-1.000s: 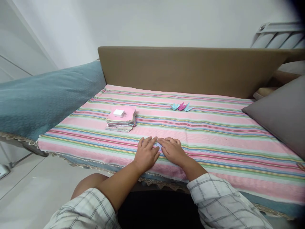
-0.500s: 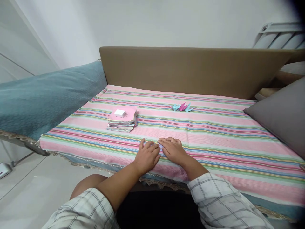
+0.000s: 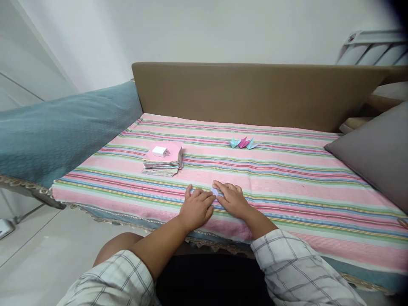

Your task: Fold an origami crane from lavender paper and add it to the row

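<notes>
Closely, a lilac paper (image 3: 215, 192) is flanked by the left hand (image 3: 196, 210) and the right hand (image 3: 235, 202) on striped cloth (image 3: 287, 176).
From the head view, the paper is seen near the cloth's front edge; the left little finger is spread, the right thumb and forefinger are parted, and whether paper is pinched cannot be told. Toward the grey cushion (image 3: 379, 148), broad cloth is offered; beyond the hands, room is bounded by a paper stack (image 3: 164, 165) and folded paper shapes (image 3: 244, 143).
</notes>
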Demonstrator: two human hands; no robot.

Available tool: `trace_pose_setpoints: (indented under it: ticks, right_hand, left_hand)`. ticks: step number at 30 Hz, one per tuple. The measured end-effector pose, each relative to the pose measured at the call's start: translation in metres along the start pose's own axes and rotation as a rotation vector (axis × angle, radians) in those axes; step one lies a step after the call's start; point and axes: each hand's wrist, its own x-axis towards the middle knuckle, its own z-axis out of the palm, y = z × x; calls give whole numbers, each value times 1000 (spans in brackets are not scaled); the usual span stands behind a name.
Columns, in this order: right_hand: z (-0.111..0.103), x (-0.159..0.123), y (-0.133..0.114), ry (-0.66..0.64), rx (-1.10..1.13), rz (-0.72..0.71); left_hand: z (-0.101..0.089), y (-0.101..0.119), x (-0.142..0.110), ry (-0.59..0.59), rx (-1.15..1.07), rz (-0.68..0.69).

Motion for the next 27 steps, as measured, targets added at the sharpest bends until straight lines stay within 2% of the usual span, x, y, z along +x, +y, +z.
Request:
trace_pose_setpoints:
  ticks: [5, 8, 13, 16, 19, 22, 27]
  right_hand:
    - [0, -4, 14, 174, 149, -47]
    - [3, -6, 17, 142, 92, -69]
    - [6, -5, 12, 77, -44, 21]
    - [4, -4, 11, 93, -47, 31]
    - [1, -7, 12, 148, 26, -71]
    - [-1, -12, 13, 132, 31, -190]
    - [0, -17, 9, 130, -84, -248]
  left_hand:
    - [1, 0, 0, 14, 15, 15]
    - [2, 0, 0, 19, 18, 17]
    - [2, 0, 0, 12, 9, 16]
    - [0, 0, 0, 5, 7, 13]
    - [0, -1, 1, 9, 15, 19]
    - [0, 0, 1, 21, 24, 20]
    - [0, 0, 1, 12, 20, 15]
